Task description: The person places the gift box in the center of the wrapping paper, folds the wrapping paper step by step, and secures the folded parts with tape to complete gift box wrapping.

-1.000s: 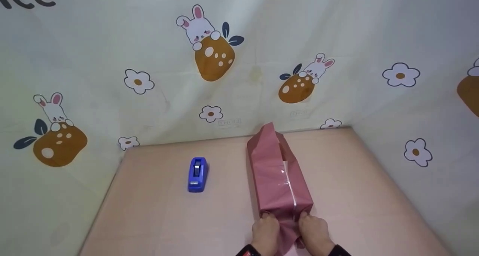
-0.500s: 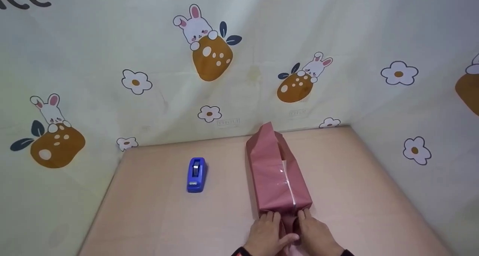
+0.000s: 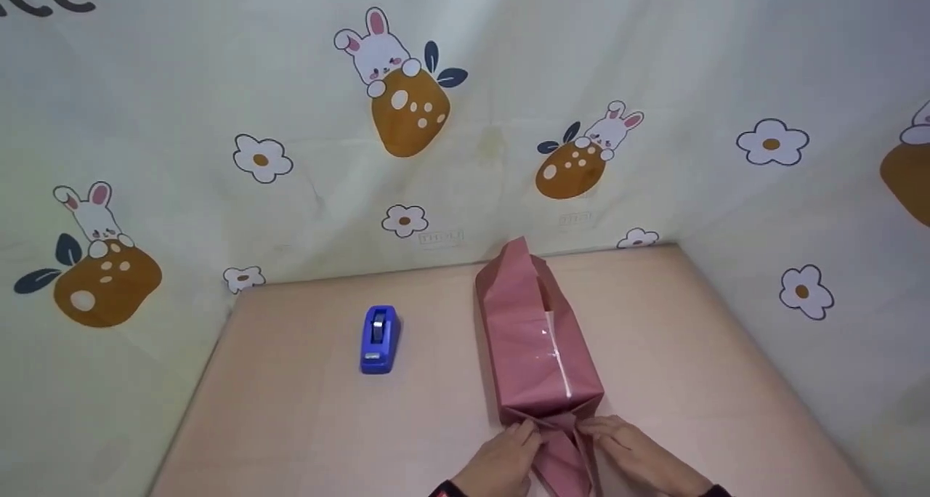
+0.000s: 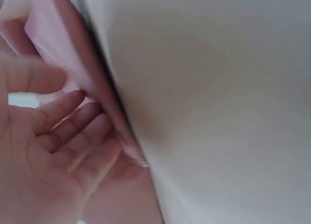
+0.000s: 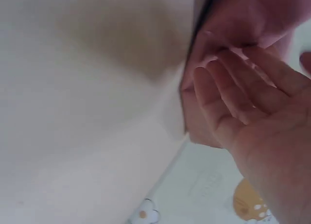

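A box-shaped package (image 3: 538, 359) wrapped in dusty-red paper lies lengthwise on the table, with a strip of clear tape (image 3: 558, 355) along its top seam. At its near end the paper is folded in from both sides, leaving a tapered flap (image 3: 563, 457) towards me. My left hand (image 3: 501, 461) touches the flap's left edge; in the left wrist view its fingers (image 4: 80, 131) are slightly bent and the thumb stands apart. On the other side, my right hand (image 3: 639, 453) rests its nearly straight fingers (image 5: 243, 83) against the paper. The far end of the wrapping sticks up loosely.
A blue tape dispenser (image 3: 379, 339) stands on the table left of the package. Behind and at both sides hangs a pale curtain (image 3: 487, 83) printed with rabbits and flowers. The light-brown tabletop (image 3: 305, 410) reaches to it.
Both hands first gripped the near corners, then pushed the paper sides inward. Now they have spread apart and nearer to me, and the tapered flap shows between them. The tape dispenser stays put.
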`<state>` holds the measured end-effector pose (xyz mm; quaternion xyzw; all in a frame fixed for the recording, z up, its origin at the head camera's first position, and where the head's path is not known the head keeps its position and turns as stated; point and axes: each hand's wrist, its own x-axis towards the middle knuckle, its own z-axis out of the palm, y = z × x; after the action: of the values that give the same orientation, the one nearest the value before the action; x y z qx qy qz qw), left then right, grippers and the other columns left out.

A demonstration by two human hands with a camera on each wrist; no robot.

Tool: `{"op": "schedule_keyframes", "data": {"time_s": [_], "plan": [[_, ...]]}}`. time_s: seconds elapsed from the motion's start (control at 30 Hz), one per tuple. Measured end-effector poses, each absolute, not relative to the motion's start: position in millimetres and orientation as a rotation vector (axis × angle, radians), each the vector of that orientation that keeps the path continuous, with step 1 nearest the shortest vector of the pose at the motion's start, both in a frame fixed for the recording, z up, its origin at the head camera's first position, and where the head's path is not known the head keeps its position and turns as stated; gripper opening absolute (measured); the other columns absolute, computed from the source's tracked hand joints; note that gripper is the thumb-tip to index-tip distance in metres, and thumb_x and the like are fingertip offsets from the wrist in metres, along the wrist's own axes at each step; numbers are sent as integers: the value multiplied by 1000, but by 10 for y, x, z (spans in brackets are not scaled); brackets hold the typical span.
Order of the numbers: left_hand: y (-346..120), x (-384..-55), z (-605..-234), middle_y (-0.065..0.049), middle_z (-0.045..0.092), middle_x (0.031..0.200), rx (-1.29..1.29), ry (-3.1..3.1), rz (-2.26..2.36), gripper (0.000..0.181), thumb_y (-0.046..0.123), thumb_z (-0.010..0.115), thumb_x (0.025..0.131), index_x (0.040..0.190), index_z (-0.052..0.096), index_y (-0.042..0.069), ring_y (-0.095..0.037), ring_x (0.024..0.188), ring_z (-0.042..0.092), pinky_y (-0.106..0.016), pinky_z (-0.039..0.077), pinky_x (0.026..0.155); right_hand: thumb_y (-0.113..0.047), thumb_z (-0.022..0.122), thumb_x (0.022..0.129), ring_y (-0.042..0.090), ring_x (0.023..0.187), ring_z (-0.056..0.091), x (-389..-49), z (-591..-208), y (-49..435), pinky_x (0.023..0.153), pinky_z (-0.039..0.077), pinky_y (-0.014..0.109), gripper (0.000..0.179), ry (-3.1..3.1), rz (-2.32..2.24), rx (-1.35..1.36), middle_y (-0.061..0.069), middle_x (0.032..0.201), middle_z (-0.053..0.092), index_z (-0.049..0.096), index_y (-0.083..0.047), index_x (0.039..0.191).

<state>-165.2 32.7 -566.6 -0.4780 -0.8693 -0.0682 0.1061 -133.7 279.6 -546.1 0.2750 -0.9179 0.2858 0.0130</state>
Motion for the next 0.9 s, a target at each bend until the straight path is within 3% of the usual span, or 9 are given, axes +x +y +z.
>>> {"op": "schedule_keyframes", "data": {"time_s": [0.07,0.2,0.33,0.47,0.53,0.63,0.73,0.83,0.9], "plan": [[316,-1657,-5698,-7,50,116,-1410,-2539,-194,51,10,70,67,115,54,5,-15,103,52,-22,46,88,-1,53,88,21,108,53,-1324,-5505,2823,90,47,35,34,-2832,815,892,8,118,59,55,-2,121],[352,-1651,-5725,-6,50,113,-1346,-2494,-167,42,12,69,72,111,54,5,-13,99,54,-21,48,85,-1,64,75,15,103,51,-1316,-5615,2765,82,48,33,50,-2780,512,899,-3,116,56,51,-12,122],[388,-1653,-5720,-4,54,104,-1294,-2392,-85,29,18,69,74,99,56,8,-13,90,53,-21,46,75,-26,75,62,16,99,50,-1341,-5712,2673,73,44,30,56,-2605,238,879,-4,108,57,55,-13,112],[390,-1692,-5702,4,59,87,-1247,-2257,-74,18,18,70,70,84,58,16,-11,86,52,-22,37,72,-44,83,45,21,102,48,-1376,-5754,2666,75,41,35,67,-2419,198,908,-1,106,58,63,-14,102],[387,-1713,-5682,8,61,79,-1230,-2231,-82,18,18,71,69,79,56,19,-10,86,52,-25,36,79,-47,83,46,23,105,47,-1401,-5754,2674,82,38,37,62,-2367,217,921,2,109,57,67,-16,98],[379,-1729,-5650,12,64,77,-1232,-2241,-90,20,19,71,70,78,53,20,-8,88,55,-38,37,95,-41,77,59,29,110,45,-1449,-5742,2681,97,30,38,39,-2300,238,920,7,113,57,72,-19,91],[366,-1735,-5619,11,64,79,-1257,-2283,-128,22,17,71,71,82,52,18,-6,87,57,-51,35,101,-36,66,72,35,112,45,-1500,-5728,2686,112,18,35,23,-2225,231,913,12,117,57,74,-20,88],[342,-1750,-5583,10,63,78,-1271,-2336,-154,21,15,70,74,84,52,16,-7,85,57,-49,37,102,-38,60,81,40,115,45,-1534,-5703,2695,117,10,35,25,-2204,268,933,17,125,54,74,-18,84],[332,-1773,-5551,8,63,80,-1272,-2365,-175,17,15,68,77,85,53,15,-8,86,57,-45,39,102,-32,62,82,39,115,48,-1556,-5671,2702,117,13,33,18,-2226,285,943,18,128,53,72,-18,80]]}}
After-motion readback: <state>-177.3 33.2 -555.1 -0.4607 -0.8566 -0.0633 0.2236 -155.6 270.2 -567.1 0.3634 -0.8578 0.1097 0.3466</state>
